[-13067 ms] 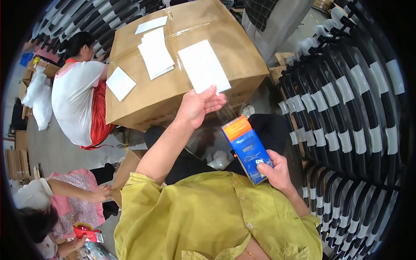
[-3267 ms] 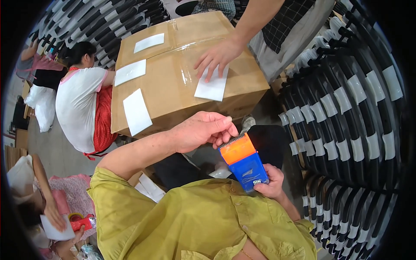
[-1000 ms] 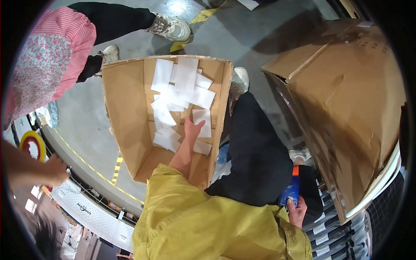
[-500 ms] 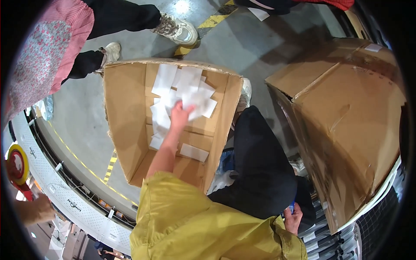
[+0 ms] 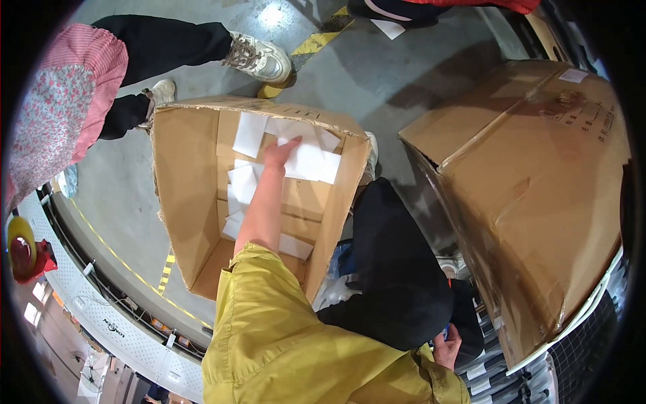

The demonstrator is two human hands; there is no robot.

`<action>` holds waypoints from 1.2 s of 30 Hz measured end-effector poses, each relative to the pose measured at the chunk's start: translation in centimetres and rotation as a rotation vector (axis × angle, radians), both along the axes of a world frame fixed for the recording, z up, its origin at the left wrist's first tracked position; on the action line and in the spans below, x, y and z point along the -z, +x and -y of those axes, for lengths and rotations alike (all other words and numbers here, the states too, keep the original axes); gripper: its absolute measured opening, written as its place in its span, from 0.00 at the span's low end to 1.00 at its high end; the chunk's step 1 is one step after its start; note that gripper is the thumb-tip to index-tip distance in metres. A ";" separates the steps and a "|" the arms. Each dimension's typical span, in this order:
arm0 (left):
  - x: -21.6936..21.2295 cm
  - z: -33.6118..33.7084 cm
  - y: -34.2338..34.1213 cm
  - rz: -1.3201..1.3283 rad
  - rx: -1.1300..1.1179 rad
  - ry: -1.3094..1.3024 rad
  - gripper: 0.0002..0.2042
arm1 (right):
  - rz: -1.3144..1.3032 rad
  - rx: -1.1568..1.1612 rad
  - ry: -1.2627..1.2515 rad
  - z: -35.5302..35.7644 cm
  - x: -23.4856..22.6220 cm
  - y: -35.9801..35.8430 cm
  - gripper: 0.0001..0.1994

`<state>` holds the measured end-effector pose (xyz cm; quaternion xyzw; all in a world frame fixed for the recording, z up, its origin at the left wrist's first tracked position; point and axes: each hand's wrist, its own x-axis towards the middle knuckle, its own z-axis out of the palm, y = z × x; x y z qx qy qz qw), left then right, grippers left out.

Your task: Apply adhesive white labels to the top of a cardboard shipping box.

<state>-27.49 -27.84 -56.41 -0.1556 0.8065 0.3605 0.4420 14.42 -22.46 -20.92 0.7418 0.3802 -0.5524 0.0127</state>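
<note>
My left hand (image 5: 277, 155) reaches deep into a tall open cardboard box (image 5: 185, 202). Its thumb lies over loose white sheets (image 5: 308, 160), and the other fingers are tucked out of sight, so it seems to grip them. More white sheets (image 5: 242, 183) lie on the box bottom beside my wrist, one partly behind my forearm. My right hand (image 5: 446, 347) rests low by my black-trousered knee. Its fingers curl round a small blue thing, mostly hidden, whose kind I cannot make out.
A large taped cardboard box (image 5: 531, 175) stands on the right beside metal rollers (image 5: 481, 377). Another person's shoe (image 5: 259, 59) is just beyond the open box. At the left run a curved white conveyor side (image 5: 124, 330) and a red-and-yellow tape dispenser (image 5: 25, 250).
My left hand has moved farther into the box toward its far side, and the sheets under it have shifted that way. The hand near the tape dispenser is out of view.
</note>
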 end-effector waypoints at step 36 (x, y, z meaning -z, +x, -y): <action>-50.5 -15.4 39.6 0.328 1.100 1.171 0.20 | -0.352 0.559 0.916 13.4 -7.4 16.2 0.10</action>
